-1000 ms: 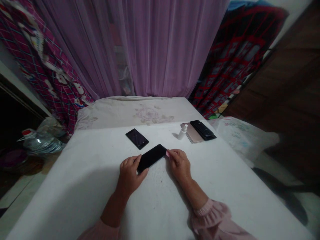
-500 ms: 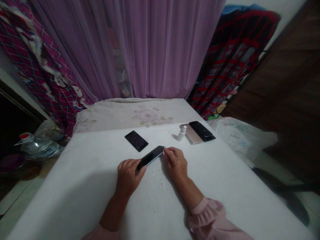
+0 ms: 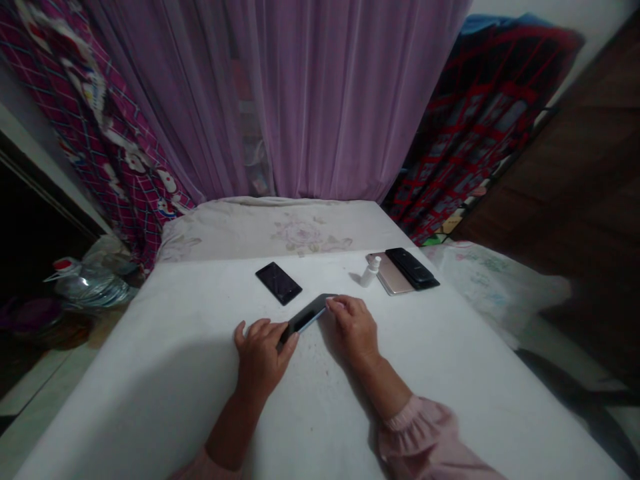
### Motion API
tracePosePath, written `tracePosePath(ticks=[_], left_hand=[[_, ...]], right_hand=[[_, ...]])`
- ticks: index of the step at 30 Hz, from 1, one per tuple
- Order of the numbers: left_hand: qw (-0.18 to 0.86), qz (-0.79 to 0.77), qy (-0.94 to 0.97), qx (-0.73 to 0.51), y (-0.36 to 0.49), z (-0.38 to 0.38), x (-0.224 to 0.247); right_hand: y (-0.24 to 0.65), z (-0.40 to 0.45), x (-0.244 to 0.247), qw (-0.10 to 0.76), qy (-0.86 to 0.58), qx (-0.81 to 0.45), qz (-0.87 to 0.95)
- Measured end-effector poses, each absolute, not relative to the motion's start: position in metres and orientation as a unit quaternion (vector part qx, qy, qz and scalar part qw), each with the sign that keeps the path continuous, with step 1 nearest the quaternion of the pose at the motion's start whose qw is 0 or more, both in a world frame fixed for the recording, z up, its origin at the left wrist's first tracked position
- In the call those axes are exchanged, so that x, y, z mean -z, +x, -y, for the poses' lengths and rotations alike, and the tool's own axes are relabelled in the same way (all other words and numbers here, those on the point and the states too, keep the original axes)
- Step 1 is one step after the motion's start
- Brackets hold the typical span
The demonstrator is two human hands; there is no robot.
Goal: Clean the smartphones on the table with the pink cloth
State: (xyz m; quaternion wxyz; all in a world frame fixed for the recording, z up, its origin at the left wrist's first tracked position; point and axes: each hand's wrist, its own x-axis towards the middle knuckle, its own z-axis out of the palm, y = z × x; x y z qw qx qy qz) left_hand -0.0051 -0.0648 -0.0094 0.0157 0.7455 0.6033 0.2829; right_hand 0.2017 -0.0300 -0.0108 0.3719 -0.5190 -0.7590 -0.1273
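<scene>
My left hand [image 3: 263, 353] grips the near end of a dark smartphone [image 3: 310, 311], thumb on its near edge and fingers over the other side. The phone is tilted above the white tabletop, and its edge catches light. At the phone's far end, my right hand [image 3: 354, 327] is closed in a pinch. A small pale pink piece shows between its fingertips, touching or very close to the phone's corner; its kind is too small to tell. Beyond the held phone lies another black smartphone [image 3: 279, 283]. A small white spray bottle [image 3: 371, 273] stands upright past my right hand.
Right of the bottle lie a gold phone [image 3: 393, 275] and a black phone [image 3: 413, 268], side by side on something dark. A floral cloth [image 3: 300, 233] covers the table's far end, before purple curtains [image 3: 325, 100]. A large water bottle [image 3: 87, 283] is off the left side.
The view has shifted slightly, so the table things appear a little further right. Both hands keep their hold, and the right fingertips stay at the phone's far end.
</scene>
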Motion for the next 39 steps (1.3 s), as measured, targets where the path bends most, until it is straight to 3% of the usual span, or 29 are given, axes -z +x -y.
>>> tracePosePath(ticks=[10,16,27,39], left_hand=[[0.013,-0.597,0.749,-0.287,-0.006,0.062,0.008],[0.01,-0.598,0.745,-0.295,-0.006,0.061,0.006],[0.032,-0.611,0.739,-0.282,-0.004,0.063,0.002],[0.035,-0.6,0.76,-0.249,0.014,0.071,-0.013]], right_hand=[[0.178,0.048,0.01,0.382,-0.437,0.096,0.809],[0.203,0.031,0.013,0.398,-0.508,0.12,0.754],[0.193,0.044,0.016,0.341,-0.481,0.088,0.803],[0.2,0.047,0.025,0.339,-0.483,0.069,0.804]])
